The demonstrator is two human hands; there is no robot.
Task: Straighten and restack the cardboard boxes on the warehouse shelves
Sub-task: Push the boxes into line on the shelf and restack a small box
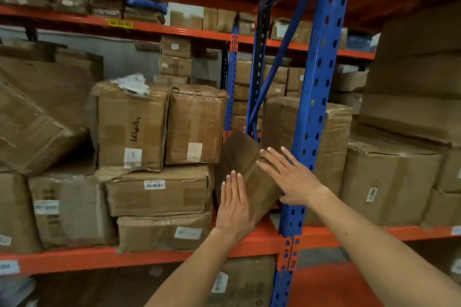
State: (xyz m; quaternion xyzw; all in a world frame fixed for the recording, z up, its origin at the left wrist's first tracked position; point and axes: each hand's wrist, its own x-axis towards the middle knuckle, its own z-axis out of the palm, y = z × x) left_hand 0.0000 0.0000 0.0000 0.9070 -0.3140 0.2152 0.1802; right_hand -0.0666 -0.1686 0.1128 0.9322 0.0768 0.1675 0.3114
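Flat hands (259, 189) against tilted box (243, 157)

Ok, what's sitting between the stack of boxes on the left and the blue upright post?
In the head view, a tilted cardboard box fills the gap between the stacked boxes and the blue post, with the left hand and right hand flat on it.

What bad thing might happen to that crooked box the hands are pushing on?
The tilted box stands on a corner in the gap beside the blue post, with only the flat left hand and right hand on it, not gripping. It might slip and drop off the orange shelf edge. The right hand is close to the post, so fingers could get pinched. Pushing left might also nudge the box stack next to it.
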